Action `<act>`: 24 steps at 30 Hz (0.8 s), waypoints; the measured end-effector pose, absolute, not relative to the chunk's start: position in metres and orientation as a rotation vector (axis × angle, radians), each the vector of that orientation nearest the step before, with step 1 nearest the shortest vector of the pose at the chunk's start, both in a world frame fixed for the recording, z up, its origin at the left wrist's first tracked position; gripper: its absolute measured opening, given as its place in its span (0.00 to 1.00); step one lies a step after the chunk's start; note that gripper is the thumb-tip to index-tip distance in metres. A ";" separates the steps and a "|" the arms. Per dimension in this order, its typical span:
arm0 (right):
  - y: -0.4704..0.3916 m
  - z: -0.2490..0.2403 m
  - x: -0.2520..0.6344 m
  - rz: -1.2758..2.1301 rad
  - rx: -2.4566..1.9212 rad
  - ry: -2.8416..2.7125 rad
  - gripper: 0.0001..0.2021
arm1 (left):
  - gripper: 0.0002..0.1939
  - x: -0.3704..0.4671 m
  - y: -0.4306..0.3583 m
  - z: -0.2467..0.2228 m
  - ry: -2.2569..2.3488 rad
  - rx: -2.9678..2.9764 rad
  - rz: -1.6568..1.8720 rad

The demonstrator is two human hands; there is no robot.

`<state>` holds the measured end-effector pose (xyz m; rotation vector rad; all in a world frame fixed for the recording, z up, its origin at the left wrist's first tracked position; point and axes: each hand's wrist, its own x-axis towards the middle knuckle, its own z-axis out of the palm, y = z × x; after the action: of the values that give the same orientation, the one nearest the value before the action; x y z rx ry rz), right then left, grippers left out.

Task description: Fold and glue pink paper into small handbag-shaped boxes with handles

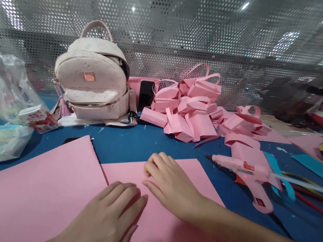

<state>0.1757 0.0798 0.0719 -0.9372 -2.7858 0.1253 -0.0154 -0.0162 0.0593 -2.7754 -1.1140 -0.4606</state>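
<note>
Two areas of large pink paper cover the near part of the blue table: a left sheet (36, 182) and a right sheet (192, 175) beside it. My left hand (111, 216) rests palm down near the edge between them, its fingers bent and lying on the paper. Just beyond it and to the right, my right hand (172, 185) touches the right sheet with curled fingers. Whatever may be under the curled fingertips of my right hand is hidden. Near the bottom centre the right sheet shows a bend or shadow.
A pale backpack (94, 81), a black phone (146, 95) and a heap of folded pink paper pieces (192, 122) stand along the mesh wall. On the right lies a pink glue gun (251, 179) with cords. Plastic bags (13, 79) and a small box (38, 117) sit at left.
</note>
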 end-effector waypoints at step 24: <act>0.093 0.119 0.197 0.886 -1.361 -2.640 0.05 | 0.19 -0.013 -0.020 0.069 -1.146 -2.853 -0.349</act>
<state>0.1973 0.0928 0.1191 -1.3610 -2.6399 0.8859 -0.0134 -0.0201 0.0690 -2.8526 -1.1464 -0.3488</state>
